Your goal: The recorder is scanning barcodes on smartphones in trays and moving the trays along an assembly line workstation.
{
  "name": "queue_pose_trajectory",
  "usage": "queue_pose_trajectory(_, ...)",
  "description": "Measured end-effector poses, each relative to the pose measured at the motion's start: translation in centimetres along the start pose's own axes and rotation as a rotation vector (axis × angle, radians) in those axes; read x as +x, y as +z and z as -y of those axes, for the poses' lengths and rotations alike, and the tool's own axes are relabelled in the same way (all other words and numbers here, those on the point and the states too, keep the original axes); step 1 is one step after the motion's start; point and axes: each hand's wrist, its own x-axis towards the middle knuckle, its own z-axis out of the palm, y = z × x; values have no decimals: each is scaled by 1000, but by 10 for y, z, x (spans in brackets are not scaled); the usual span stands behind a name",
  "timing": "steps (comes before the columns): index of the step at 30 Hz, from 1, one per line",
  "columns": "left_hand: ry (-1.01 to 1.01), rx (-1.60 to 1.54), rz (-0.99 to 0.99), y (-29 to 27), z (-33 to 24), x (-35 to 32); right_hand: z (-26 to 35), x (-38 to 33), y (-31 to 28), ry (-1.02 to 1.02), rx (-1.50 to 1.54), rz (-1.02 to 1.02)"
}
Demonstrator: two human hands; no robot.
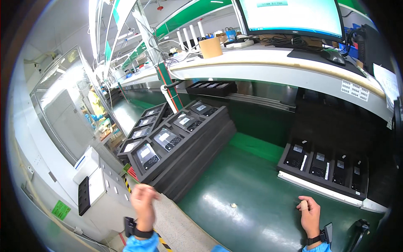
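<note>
My left hand (145,202) is raised near the front left corner of a stack of black foam trays (197,155), apart from it. Motion smears its fingers, and no held thing shows. The top tray carries smartphones in clear wrapping, such as a phone (167,139) lying with its camera block toward me. Over the green bench, my right hand (310,214) has its fingers curled in, with nothing visible in them; a tan band wraps one digit. Ahead of that hand, another foam tray (289,167) holds several black phones (320,165) with pale labels.
The green bench top (210,214) spans the middle. Above it runs a white shelf (268,61) with a monitor (294,17), mouse (333,56) and tape roll (210,48). A striped post (168,90) stands behind the stack. White cabinets (103,189) and a person in yellow (96,102) are left.
</note>
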Motion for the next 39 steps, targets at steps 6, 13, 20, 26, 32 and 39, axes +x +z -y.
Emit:
queue_pose_trajectory(6, 15, 232, -490, -77, 40, 126, 0, 0, 3, 22, 22, -5)
queue_pose_trajectory(13, -133, -164, -229, -114, 105, 192, -8, 0, 5, -32, 15, -46)
queue_pose_trajectory(20, -56, -97, -403, -135, 144, 189, -4, 1, 4, -39, -17, -20)
queue_pose_trajectory(26, -19, 154, -460, -115, 119, 144, -6, 0, 3, -35, -5, -23)
queue_pose_trajectory(32, -120, 265, -408, -63, 75, 103, -12, 1, 6, -39, -21, -24)
queue_pose_trajectory(39, -48, 405, -359, -31, 67, 63, -9, -2, 0, -23, -21, -37)
